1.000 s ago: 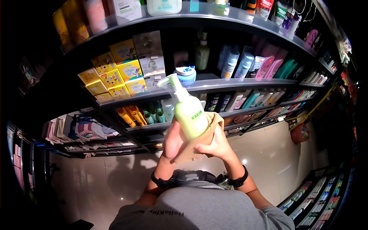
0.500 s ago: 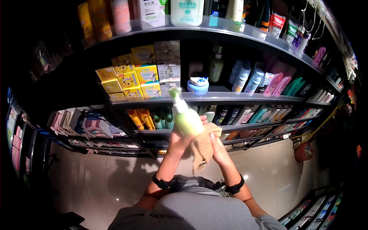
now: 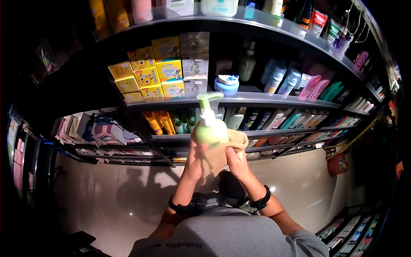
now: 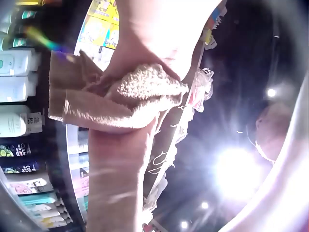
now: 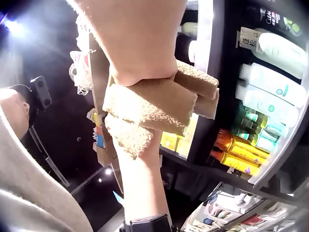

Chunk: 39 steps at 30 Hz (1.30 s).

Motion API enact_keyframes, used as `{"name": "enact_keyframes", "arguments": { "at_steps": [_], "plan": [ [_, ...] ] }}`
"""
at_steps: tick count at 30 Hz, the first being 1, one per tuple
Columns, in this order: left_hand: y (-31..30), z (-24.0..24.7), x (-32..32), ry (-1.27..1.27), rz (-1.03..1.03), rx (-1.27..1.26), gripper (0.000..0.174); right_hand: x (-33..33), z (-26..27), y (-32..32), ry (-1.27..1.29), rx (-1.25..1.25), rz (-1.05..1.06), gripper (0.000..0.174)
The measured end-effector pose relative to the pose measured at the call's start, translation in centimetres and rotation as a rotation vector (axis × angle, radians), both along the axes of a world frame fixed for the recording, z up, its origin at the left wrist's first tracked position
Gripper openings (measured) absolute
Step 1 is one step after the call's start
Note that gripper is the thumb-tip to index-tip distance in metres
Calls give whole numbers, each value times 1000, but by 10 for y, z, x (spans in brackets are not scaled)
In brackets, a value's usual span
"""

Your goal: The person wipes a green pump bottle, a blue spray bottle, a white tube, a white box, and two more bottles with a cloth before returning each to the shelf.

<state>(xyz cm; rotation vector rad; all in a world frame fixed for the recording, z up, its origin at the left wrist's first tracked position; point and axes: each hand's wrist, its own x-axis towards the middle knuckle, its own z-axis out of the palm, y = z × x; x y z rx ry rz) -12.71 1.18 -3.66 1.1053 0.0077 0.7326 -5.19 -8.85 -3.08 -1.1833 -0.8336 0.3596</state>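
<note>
A pale green pump bottle (image 3: pixel 212 132) stands slightly tilted in front of the shelves in the head view, its green pump head pointing right. My left hand (image 3: pixel 194 156) grips the bottle's lower left side. On the other side, my right hand (image 3: pixel 238 162) holds a tan cloth (image 3: pixel 217 157) against the bottle's lower body, thumb lying over the fabric. The cloth covers the bottle's base and hangs below it. In the left wrist view the cloth (image 4: pixel 116 104) bunches beneath the hand, and in the right wrist view the folded cloth (image 5: pixel 152 104) hides the fingers.
Shelves ahead hold yellow boxes (image 3: pixel 147 78), a blue jar (image 3: pixel 226 85), and rows of bottles and tubes. The middle shelf's front edge (image 3: pixel 171 104) runs just beyond the pump. An orange-red bin (image 3: pixel 337 165) stands on the floor at right.
The bottle has turned in my left hand: its pump pointed left and now points right, and the green label is out of sight. My right hand has shifted the cloth around the lower body.
</note>
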Motion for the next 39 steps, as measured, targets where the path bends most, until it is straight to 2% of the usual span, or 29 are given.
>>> {"name": "enact_keyframes", "arguments": {
  "at_steps": [1,2,4,6,8,9,10,12,13,14,16,17,19,20,22,24,26,28,29,30,31,32,34,36,37,39],
  "plan": [
    [1,-1,-6,48,-50,-7,65,-4,1,2,45,39,-11,28],
    [1,4,-7,89,20,135,63,-7,-2,5,48,28,-87,28],
    [-1,8,-11,-19,109,257,64,-13,0,10,123,65,-104,28],
    [0,5,-13,-41,108,275,68,-14,-3,11,132,57,-115,26],
    [-1,2,-12,3,115,187,68,-9,-9,11,-54,41,-89,28],
    [1,-4,-10,-34,142,186,68,-11,-5,9,-53,14,-77,29],
    [1,-5,-8,-39,146,188,68,-8,-6,6,-224,-15,-68,35],
    [0,8,-6,-78,1,-113,70,-6,-1,5,-261,-98,-21,43],
    [0,12,-3,-63,-5,-67,71,-7,-1,4,-247,-129,3,51],
    [1,14,-3,-69,-3,-60,71,-3,-1,6,-348,-106,-25,53],
    [5,15,-7,95,182,407,70,2,2,10,-401,-116,-24,51],
    [9,17,-8,122,188,476,67,4,7,13,-404,-110,-22,51],
    [7,21,-10,173,227,510,67,5,18,13,-322,-15,21,47],
    [5,23,-12,225,260,542,67,6,17,13,-291,-90,-4,41],
    [4,26,-12,254,260,593,66,7,28,7,34,-70,106,35],
    [-1,29,-13,324,190,601,63,12,31,9,120,103,61,26],
    [-2,12,-8,281,216,655,60,23,36,9,206,221,6,27],
    [-2,-7,-4,221,166,587,57,35,37,6,349,320,25,36],
    [-7,1,-1,188,76,485,57,37,41,0,385,340,59,36],
    [-10,-2,3,185,51,494,57,39,46,-6,415,361,93,37],
    [-12,-9,5,146,-62,314,57,40,49,-10,421,388,114,35],
    [-15,-10,8,113,-174,132,57,42,44,-14,422,399,88,35],
    [-19,-6,9,31,-310,-50,61,45,34,-21,235,221,9,35],
    [-17,-21,15,40,-290,-21,61,42,46,-32,311,74,26,43],
    [-10,-27,10,-1,-353,-6,59,43,42,-36,281,115,93,50],
    [-9,-10,15,94,-440,9,60,48,40,-39,245,112,177,69]
  ]
}}
